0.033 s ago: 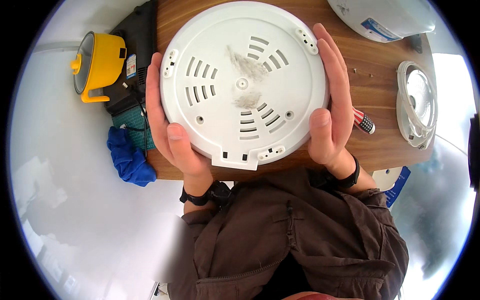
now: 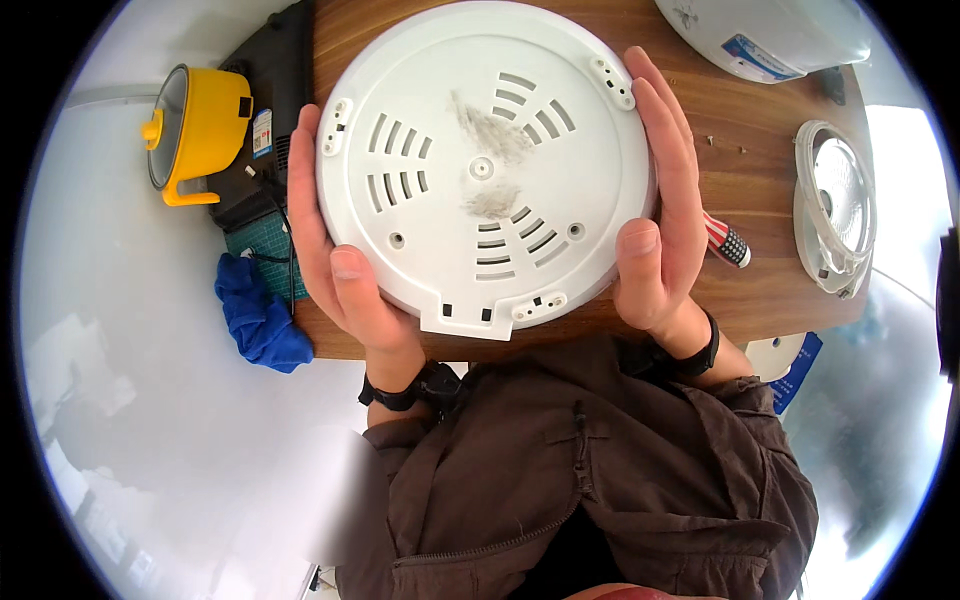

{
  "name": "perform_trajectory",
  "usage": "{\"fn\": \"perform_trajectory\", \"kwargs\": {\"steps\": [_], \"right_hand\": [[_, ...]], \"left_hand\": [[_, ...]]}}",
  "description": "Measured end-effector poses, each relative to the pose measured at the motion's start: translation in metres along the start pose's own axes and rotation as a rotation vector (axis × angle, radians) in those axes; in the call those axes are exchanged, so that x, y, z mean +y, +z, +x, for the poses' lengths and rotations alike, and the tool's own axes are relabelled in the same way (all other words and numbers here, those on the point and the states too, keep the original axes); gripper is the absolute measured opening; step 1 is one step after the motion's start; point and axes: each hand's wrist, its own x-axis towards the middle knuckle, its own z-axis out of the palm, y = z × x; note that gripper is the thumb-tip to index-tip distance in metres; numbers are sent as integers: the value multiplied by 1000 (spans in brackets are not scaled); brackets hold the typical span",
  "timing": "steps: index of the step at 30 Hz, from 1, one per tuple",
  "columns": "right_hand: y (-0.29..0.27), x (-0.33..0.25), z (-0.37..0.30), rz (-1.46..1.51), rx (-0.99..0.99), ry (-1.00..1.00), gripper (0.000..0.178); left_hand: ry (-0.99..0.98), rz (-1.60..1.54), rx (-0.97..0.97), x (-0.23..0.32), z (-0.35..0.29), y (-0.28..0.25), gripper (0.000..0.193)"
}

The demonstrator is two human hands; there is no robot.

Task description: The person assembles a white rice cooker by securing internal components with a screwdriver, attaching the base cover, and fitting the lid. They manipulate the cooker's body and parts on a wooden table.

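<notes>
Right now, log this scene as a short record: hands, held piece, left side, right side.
Left hand: against the left edge of a round white base
Right hand: against its right edge
Base face: vent slots, gray smudges near the center, toward the camera
Left side: yellow pot, blue cloth, green mat
Right side: striped object near right hand; round part with clear center
Surface: wooden tabletop

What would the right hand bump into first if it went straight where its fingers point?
Nothing obvious. From the right hand, holding the disc, the way looks free over the table to the picture's top edge; the white object seems off to its right, though depth is unclear.
</notes>
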Motion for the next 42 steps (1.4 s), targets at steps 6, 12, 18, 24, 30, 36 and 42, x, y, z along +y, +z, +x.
{"fn": "perform_trajectory", "kwargs": {"steps": [6, 12, 18, 24, 30, 36, 42], "right_hand": [[0, -4, 0, -121, 11, 14, 73], [0, -11, 2, -151, 6, 5, 70], [4, -11, 3, -159, 20, -53, 66], [10, -16, 11, -216, -14, -83, 63], [14, -20, 16, -258, -29, -91, 62], [23, -30, 26, -314, -42, -106, 66], [7, -30, 27, -237, -69, -95, 72]], "left_hand": [[-3, 5, 14, 5, 5, 3, 83], [-37, -33, 24, 4, 5, 1, 80], [-14, -56, 4, -4, 3, -7, 75], [-86, -79, 56, 5, 5, -1, 79], [-120, -53, 145, 11, 6, 11, 79], [-98, -196, 98, -10, 12, -21, 79], [-144, -227, 132, -1, 6, -3, 80]]}}
